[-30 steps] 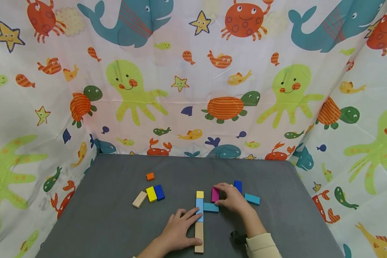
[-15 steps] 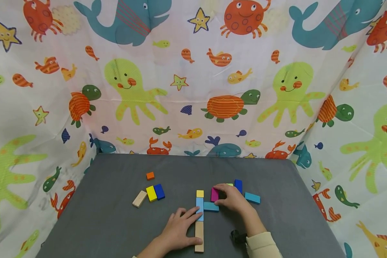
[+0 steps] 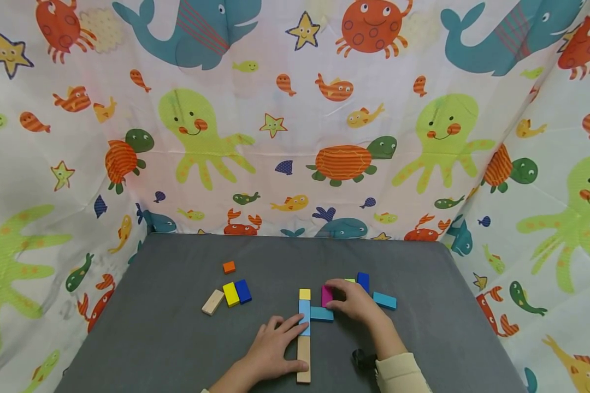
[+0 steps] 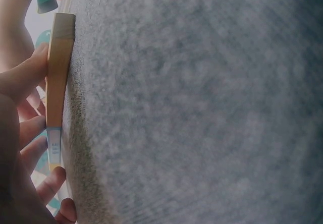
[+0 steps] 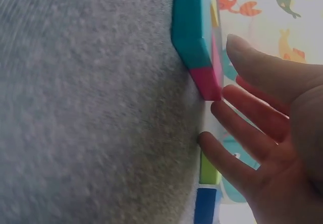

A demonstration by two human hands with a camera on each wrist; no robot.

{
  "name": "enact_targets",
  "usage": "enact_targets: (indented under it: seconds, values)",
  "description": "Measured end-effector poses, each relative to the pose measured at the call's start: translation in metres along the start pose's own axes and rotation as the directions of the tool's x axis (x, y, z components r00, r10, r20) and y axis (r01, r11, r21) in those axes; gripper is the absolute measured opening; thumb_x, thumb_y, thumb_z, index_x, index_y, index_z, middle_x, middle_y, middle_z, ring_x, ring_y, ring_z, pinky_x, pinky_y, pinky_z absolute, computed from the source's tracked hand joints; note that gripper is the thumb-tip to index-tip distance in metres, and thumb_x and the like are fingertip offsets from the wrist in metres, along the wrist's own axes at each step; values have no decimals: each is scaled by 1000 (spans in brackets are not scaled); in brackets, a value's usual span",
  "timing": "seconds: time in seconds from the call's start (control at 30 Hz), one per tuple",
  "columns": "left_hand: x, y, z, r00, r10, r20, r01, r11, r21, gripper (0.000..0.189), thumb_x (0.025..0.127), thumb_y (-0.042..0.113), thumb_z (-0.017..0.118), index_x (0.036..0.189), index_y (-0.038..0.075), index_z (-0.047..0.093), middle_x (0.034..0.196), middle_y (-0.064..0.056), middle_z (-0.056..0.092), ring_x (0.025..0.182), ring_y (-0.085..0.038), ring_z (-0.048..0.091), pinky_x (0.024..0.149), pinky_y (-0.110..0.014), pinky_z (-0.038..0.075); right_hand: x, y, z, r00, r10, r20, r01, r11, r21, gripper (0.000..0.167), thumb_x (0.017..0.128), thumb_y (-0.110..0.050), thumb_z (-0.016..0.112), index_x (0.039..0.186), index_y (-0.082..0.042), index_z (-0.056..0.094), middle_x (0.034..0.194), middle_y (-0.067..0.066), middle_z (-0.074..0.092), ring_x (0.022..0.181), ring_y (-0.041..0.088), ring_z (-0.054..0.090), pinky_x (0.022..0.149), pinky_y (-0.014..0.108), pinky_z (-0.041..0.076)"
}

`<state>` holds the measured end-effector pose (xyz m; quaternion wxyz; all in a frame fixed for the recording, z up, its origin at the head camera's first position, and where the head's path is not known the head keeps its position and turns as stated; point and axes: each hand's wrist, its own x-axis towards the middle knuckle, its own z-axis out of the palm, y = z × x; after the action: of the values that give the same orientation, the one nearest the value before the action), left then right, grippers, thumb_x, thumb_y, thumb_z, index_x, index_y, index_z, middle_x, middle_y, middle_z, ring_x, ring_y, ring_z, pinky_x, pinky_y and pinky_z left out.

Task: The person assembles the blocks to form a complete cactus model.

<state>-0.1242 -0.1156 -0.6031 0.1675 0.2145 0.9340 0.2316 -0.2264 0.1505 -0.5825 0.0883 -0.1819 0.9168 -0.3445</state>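
Note:
A column of blocks runs away from the person: a wooden block (image 3: 304, 349), a light-blue block (image 3: 304, 308) and a yellow block (image 3: 305, 294). My left hand (image 3: 275, 346) rests along its left side, thumb on the wooden block and spread fingers on the light-blue one. A teal block (image 3: 322, 314) juts right from the column. Just beyond it is a magenta block (image 3: 326, 296), which my right hand (image 3: 355, 301) holds between thumb and index finger at its right side. In the right wrist view, the magenta block (image 5: 206, 82) shows behind the teal block (image 5: 192, 30), fingertips right at its end.
On the left lie an orange block (image 3: 229, 267), a wooden block (image 3: 213, 303), a yellow block (image 3: 230, 295) and a blue block (image 3: 243, 291). Beyond the right hand are a green block (image 5: 208, 169), a blue block (image 3: 363, 282) and a teal block (image 3: 384, 301). A patterned curtain (image 3: 295, 164) backs the grey table (image 3: 177, 349).
The head view has shifted slightly. Both hands and the blocks keep their places relative to one another.

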Motion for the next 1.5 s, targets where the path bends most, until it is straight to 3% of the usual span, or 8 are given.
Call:
enact_targets:
  seconds: [0.23, 0.57, 0.87, 1.0, 1.27, 1.37, 1.5]
  values:
    - [-2, -4, 1, 1000, 16, -15, -16, 1000, -7, 86, 86, 79, 68, 161, 44, 44, 170, 16, 34, 130, -26, 40, 91, -48, 42, -3, -6, -10, 998, -16, -57, 18, 999, 39, 48, 90, -15, 86, 136, -10, 72, 139, 11, 70, 134, 37, 61, 109, 59, 49]
    - [-1, -2, 2, 999, 22, -23, -23, 999, -27, 85, 86, 76, 70, 161, 44, 44, 171, 18, 33, 130, -26, 40, 91, -49, 41, -9, 5, -33, 992, -43, -117, 38, 998, -46, 49, 91, -11, 84, 137, -5, 70, 141, 17, 67, 133, 42, 59, 111, 61, 46]
    - [-2, 1, -1, 999, 41, -34, -41, 999, -3, 85, 88, 75, 70, 162, 43, 43, 171, 17, 32, 131, -24, 40, 92, -47, 41, -17, 26, -44, 990, 20, -142, -37, 992, -117, 55, 91, -12, 85, 142, -5, 66, 146, 23, 61, 136, 47, 56, 110, 66, 45]
    - [-3, -3, 3, 998, 46, -38, -47, 999, -17, 85, 88, 76, 69, 162, 42, 43, 171, 17, 32, 131, -24, 40, 90, -46, 40, -19, 35, -44, 990, 43, -137, -61, 990, -124, 59, 90, -13, 85, 145, -4, 63, 150, 25, 57, 139, 50, 52, 110, 68, 44]
    - [-2, -9, 5, 998, 43, -39, -44, 999, -18, 85, 87, 78, 67, 162, 44, 42, 171, 18, 31, 131, -26, 41, 90, -47, 41, -18, 51, -50, 986, 151, -72, -160, 978, -137, 91, 86, -13, 89, 160, 6, 39, 164, 34, 35, 152, 57, 29, 117, 74, 28]
    - [-2, -7, 3, 999, 39, -33, -40, 999, -23, 85, 88, 77, 68, 162, 43, 43, 171, 18, 31, 131, -26, 41, 91, -48, 40, -19, 56, -52, 985, 167, -49, -172, 974, -150, 90, 86, -12, 89, 158, 8, 40, 163, 34, 37, 152, 56, 30, 117, 76, 24]
    - [-4, -1, -1, 1000, 25, -15, -26, 999, -25, 85, 88, 75, 70, 162, 42, 43, 171, 17, 32, 131, -25, 41, 91, -49, 41, -22, 58, -52, 984, 172, -38, -176, 974, -145, 79, 87, -8, 87, 154, 7, 48, 159, 32, 44, 146, 55, 41, 115, 72, 33]
